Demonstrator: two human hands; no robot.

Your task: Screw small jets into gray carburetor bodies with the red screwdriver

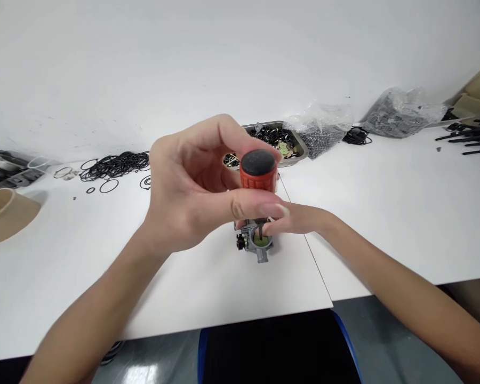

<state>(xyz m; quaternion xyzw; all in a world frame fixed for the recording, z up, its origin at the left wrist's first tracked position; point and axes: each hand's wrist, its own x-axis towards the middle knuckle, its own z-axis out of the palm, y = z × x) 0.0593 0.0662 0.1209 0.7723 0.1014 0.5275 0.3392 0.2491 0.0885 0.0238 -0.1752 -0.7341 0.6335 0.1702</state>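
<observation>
My left hand [192,186] is closed around the red handle of a screwdriver [259,180], its black end cap facing up toward me. The screwdriver stands about upright, and its shaft reaches down into the round bore of a small grey metal carburetor [262,255]. Inside the bore a brass-coloured plate [260,241] shows around the tip. From the right, my right hand [294,217] grips the far side of the carburetor, with fingertips beside the shaft. My left hand and the handle hide much of that grip. A black fitting [241,242] sticks out on the carburetor's left.
Behind my hands stands a metal tray [302,151] of small parts. Black rubber rings [118,166] lie in a heap at the left, near a beige container [10,213]. Plastic bags of parts [404,114] and black rods [476,138] sit at the right. A seam [316,264] crosses the white table.
</observation>
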